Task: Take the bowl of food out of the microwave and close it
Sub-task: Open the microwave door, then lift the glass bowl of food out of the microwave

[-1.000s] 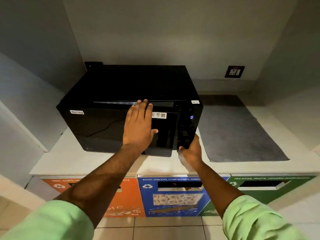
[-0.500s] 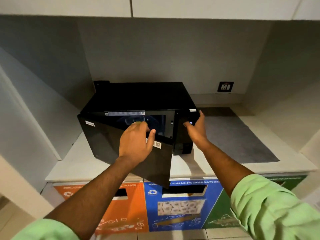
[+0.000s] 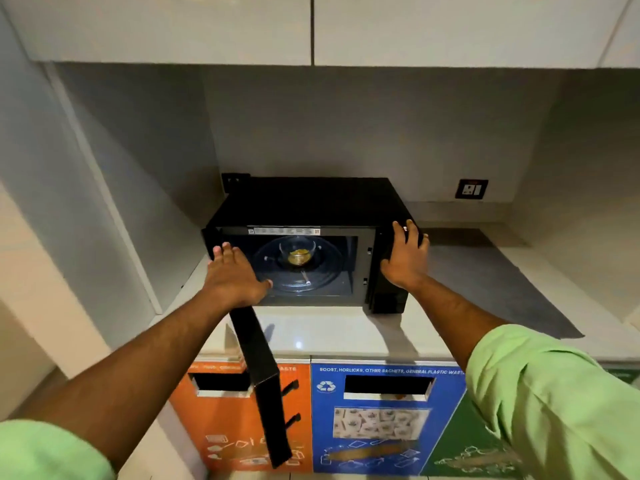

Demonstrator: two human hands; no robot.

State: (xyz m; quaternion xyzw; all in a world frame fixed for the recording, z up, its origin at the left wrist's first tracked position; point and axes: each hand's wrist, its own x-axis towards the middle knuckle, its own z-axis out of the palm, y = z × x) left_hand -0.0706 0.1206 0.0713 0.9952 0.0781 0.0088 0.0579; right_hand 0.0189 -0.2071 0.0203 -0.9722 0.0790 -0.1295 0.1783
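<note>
The black microwave [image 3: 311, 199] stands on a pale counter [image 3: 332, 336] with its door [image 3: 266, 393] swung wide open toward me on the left. Inside, a small clear bowl of yellow food [image 3: 298, 255] sits in the middle of the glass turntable [image 3: 325, 275]. My left hand [image 3: 232, 275] lies over the door's top edge near the hinge, thumb on the inner side. My right hand [image 3: 403, 261] rests flat on the microwave's upper right front corner, fingers apart. Neither hand touches the bowl.
A grey mat [image 3: 502, 289] covers the counter right of the microwave, below a wall socket [image 3: 471, 189]. Under the counter are orange [image 3: 225, 427], blue [image 3: 381, 445] and green [image 3: 460, 455] waste bins. Cabinets [image 3: 311, 29] hang overhead; walls close in on both sides.
The door went from shut to fully open, pulled by my left hand. My right hand rose from the microwave's lower right corner to its top right corner. The bowl came into sight.
</note>
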